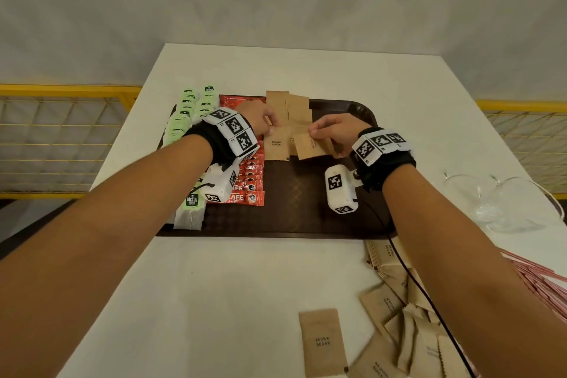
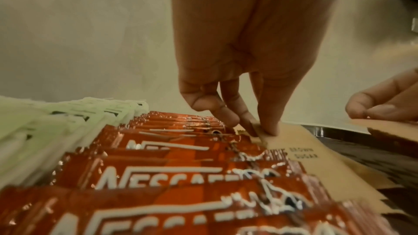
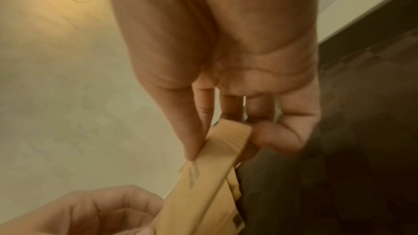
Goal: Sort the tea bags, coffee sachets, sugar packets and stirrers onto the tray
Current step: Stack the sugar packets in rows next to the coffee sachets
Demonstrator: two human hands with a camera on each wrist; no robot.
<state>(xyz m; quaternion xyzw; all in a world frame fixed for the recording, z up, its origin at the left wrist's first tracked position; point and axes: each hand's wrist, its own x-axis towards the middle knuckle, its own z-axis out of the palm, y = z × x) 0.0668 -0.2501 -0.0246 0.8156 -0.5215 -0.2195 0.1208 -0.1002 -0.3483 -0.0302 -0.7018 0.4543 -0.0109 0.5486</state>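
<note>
A dark brown tray point(image 1: 306, 209) holds green tea bags point(image 1: 187, 107) along its left side, red coffee sachets point(image 1: 251, 175) beside them, and a column of brown sugar packets point(image 1: 294, 110). My left hand point(image 1: 270, 129) pinches the corner of one sugar packet point(image 2: 305, 155) lying on the tray next to the coffee sachets point(image 2: 181, 176). Just to the right, my right hand point(image 1: 316, 132) holds a small stack of sugar packets point(image 1: 310, 147) between thumb and fingers, slightly above the tray. The stack point(image 3: 214, 158) shows edge-on in the right wrist view.
Loose sugar packets point(image 1: 399, 331) lie on the white table at the near right, one apart point(image 1: 323, 341). Red-striped stirrers point(image 1: 540, 285) lie at the right edge. A clear glass bowl point(image 1: 506, 205) stands right of the tray. A yellow railing point(image 1: 61, 138) flanks the table.
</note>
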